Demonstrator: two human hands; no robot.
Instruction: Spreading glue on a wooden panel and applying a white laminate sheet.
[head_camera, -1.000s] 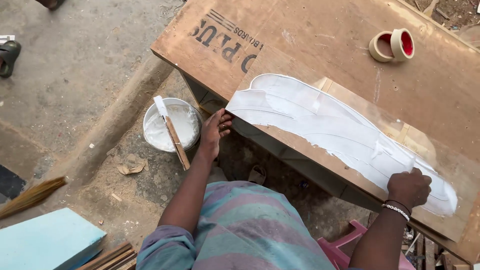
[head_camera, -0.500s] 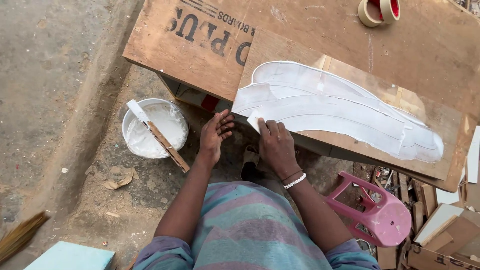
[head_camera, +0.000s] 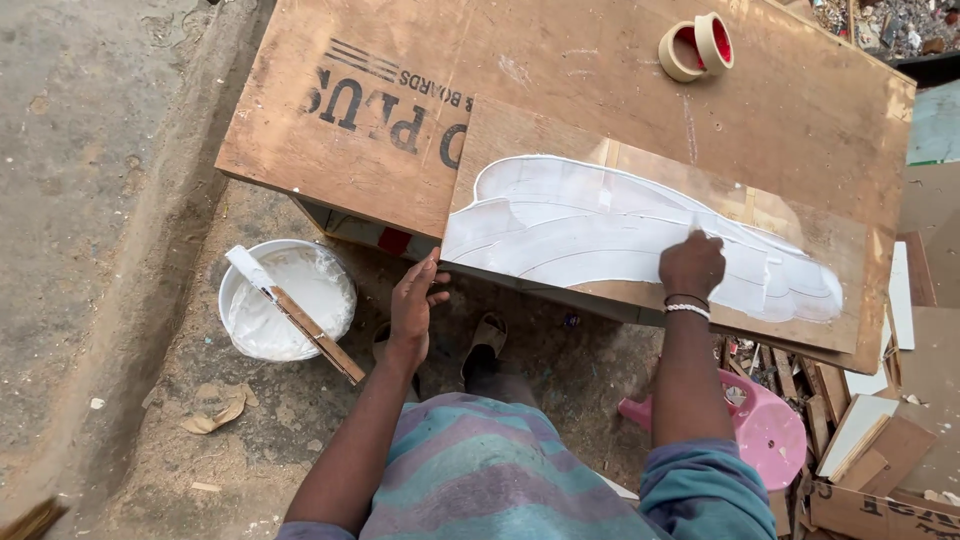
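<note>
Spreading across a big plywood sheet (head_camera: 600, 90), a smaller board (head_camera: 560, 130) carries a white paste patch (head_camera: 590, 225). Right hand (head_camera: 692, 265), fingers curled shut, presses on the paste. Left hand (head_camera: 415, 300), fingers open, touches the board's near edge. Bucket (head_camera: 240, 290) with stick (head_camera: 305, 325) beside it; tape rolls (head_camera: 697, 45) far side.

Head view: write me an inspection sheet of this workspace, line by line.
Surface: large plywood sheet with printed lettering, lying flat.
Job's things: smaller board on it, coated in a wavy patch of white paste; white bucket of paste on the ground, wooden spreader across it.
Clutter: two tape rolls; pink stool; wood scraps at right.
Grippers: left hand open by the board's near edge; right hand closed, on the paste.
Cables: nothing seen.
Surroundings: dirt ground.
</note>
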